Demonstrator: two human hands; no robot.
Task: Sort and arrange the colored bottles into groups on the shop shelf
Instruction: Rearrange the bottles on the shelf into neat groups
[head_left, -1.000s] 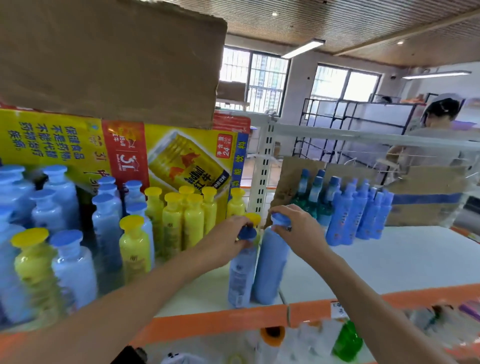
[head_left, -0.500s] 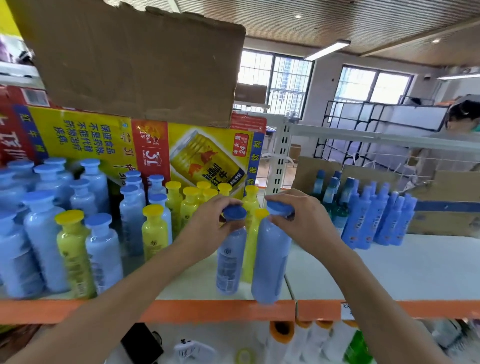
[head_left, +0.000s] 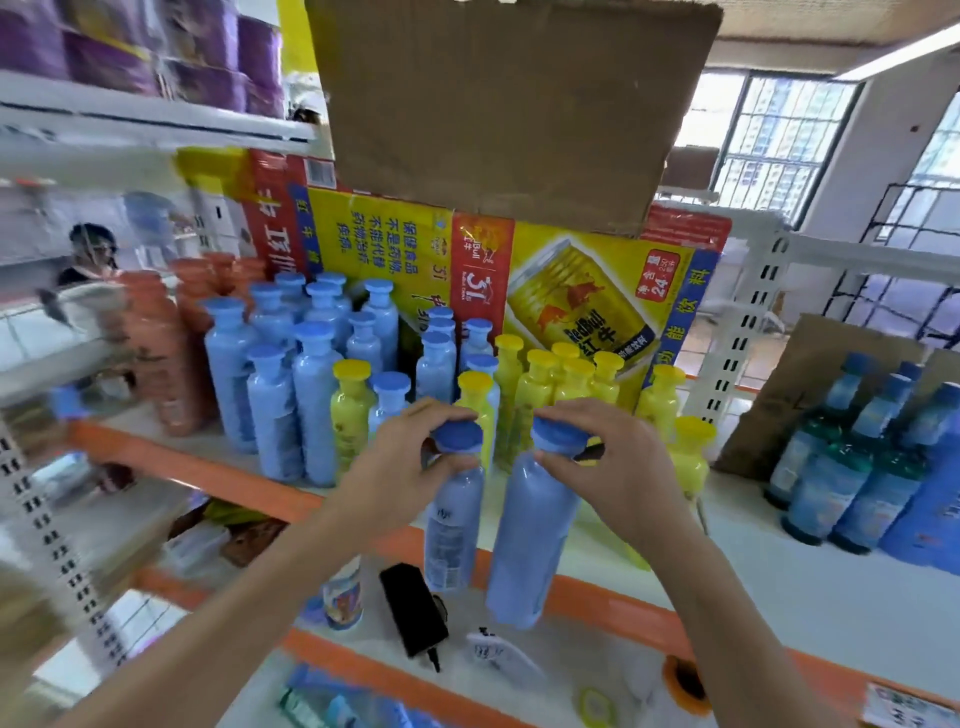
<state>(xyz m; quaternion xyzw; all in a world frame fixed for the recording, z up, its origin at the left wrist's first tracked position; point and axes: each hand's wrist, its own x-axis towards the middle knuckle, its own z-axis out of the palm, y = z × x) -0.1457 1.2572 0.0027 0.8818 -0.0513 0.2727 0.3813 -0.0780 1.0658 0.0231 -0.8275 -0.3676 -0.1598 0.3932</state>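
Both bottles have swung left and now hang before the shelf's orange front edge (head_left: 249, 482), left hand (head_left: 405, 467) pinching the smaller blue bottle (head_left: 449, 525) and right hand (head_left: 623, 467) the larger blue bottle (head_left: 530, 540) by their caps; smooth, seemingly full plastic, probably surer held at the neck.

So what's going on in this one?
A person is sorting bottles on a shop shelf. The left hand grips the cap of a small blue bottle, and the right hand grips the cap of a larger blue bottle. Both bottles hang in front of the shelf's orange edge, seemingly lifted clear. Behind them stand blue bottles and yellow bottles, with a stray yellow bottle among the blue, so sorting isn't finished.
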